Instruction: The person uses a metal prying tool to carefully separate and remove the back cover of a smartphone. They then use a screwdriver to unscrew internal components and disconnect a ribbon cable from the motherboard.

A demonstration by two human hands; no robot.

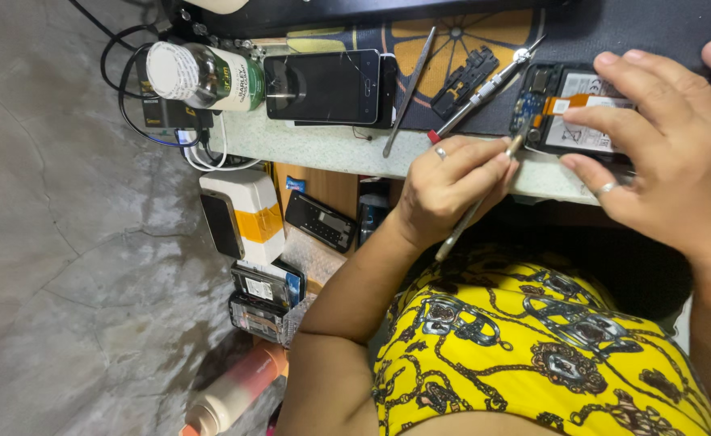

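**Two hands on an opened phone**

We see the left hand (444, 182) gripping a thin metal tool (477, 206) like a pen, its tip at the edge of the opened phone (570, 109) — battery and orange flex cable showing. The right hand (671, 137) presses flat on that phone. On the table (323, 145) lie a cracked-screen phone (323, 85), a screwdriver (485, 89), tweezers (410, 89) and a green bottle (206, 77) on its side.

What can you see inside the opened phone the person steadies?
Inside the opened phone: a white-labelled battery, orange flex cable and circuit board. The right hand covers its far end.
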